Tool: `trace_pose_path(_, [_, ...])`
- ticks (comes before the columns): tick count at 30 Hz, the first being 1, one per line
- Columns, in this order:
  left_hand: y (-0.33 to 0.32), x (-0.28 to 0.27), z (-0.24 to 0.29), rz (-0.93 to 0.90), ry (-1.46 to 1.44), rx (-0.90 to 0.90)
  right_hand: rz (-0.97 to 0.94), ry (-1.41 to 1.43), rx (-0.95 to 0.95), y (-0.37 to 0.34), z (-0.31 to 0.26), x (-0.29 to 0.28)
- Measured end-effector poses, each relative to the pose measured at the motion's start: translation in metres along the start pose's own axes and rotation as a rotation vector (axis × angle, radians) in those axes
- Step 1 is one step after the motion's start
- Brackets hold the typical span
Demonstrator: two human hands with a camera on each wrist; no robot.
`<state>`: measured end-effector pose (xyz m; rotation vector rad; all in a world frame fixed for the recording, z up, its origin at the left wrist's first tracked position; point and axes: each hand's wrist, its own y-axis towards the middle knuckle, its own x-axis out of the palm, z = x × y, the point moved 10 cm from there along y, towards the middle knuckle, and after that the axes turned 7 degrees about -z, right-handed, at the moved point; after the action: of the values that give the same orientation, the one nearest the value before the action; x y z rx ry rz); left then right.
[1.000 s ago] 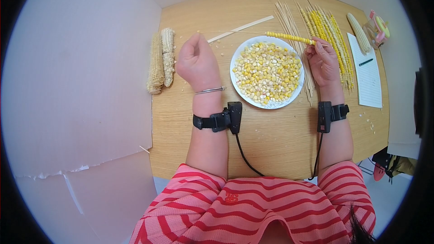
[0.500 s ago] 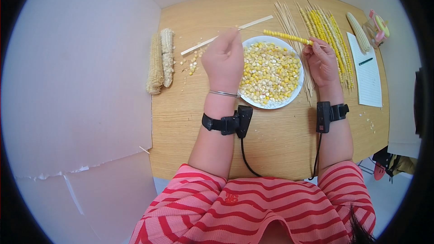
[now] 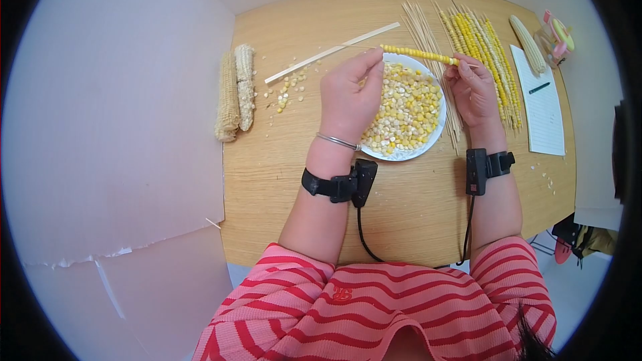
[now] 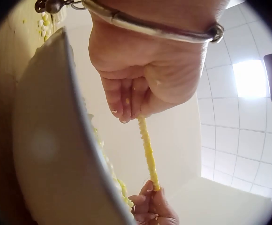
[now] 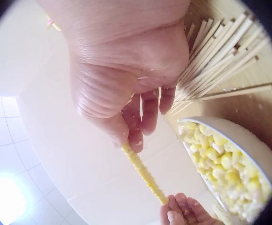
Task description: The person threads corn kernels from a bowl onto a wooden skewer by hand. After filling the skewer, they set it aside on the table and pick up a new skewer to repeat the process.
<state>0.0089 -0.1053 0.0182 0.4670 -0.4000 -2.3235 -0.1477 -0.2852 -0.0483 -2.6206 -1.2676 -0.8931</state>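
A thin wooden skewer strung with a row of yellow corn kernels [image 3: 421,54] is held up between both hands, over the far rim of the bowl. My left hand [image 3: 349,92] pinches it at the left end of the row, with bare stick running on to the left. Thumb and fingers of my right hand [image 3: 479,92] pinch the other end, where a short tip sticks out. Below, a white bowl [image 3: 403,157] holds many loose yellow and whitish kernels; its side [image 4: 51,136] fills the left of the left wrist view.
Bare skewers [image 3: 422,27] and kernel-filled skewers [image 3: 480,37] lie right of the bowl. Corn cobs [image 3: 229,97] lie far left, near scattered kernels [image 3: 283,97] and a flat wooden strip [image 3: 328,55]. At right are a lined sheet [image 3: 545,117], a pen [image 3: 539,87] and a pale cob [image 3: 528,45].
My left hand has moved right along the skewer, from near its bare left end up to the row of kernels. The right hand has stayed nearly still, holding its end.
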Motion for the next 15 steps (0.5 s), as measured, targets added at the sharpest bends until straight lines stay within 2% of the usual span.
trace_pose_path(4, [0.001, -0.004, 0.001, -0.031, -0.016, -0.074, 0.01, 0.008, -0.005, 0.0, 0.001, -0.003])
trace_pose_path(7, [0.002, -0.022, -0.016, 0.068, -0.136, -0.169, 0.042, 0.025, -0.009, 0.0, -0.001, -0.006])
trace_pose_path(10, [0.004, -0.047, -0.017, 0.115, 0.004, -0.209, 0.078, 0.031, -0.008, 0.0, -0.001, -0.01])
trace_pose_path(12, [0.004, -0.047, -0.028, -0.008, 0.159, -0.286, 0.083, 0.027, -0.009, 0.0, 0.0, -0.012])
trace_pose_path(13, [0.003, -0.049, -0.033, -0.008, 0.159, -0.287, 0.081, 0.026, -0.009, 0.0, 0.0, -0.012])
trace_pose_path(15, [0.002, -0.039, -0.042, -0.153, 0.323, -0.313, 0.078, 0.024, -0.009, 0.0, 0.0, -0.012])
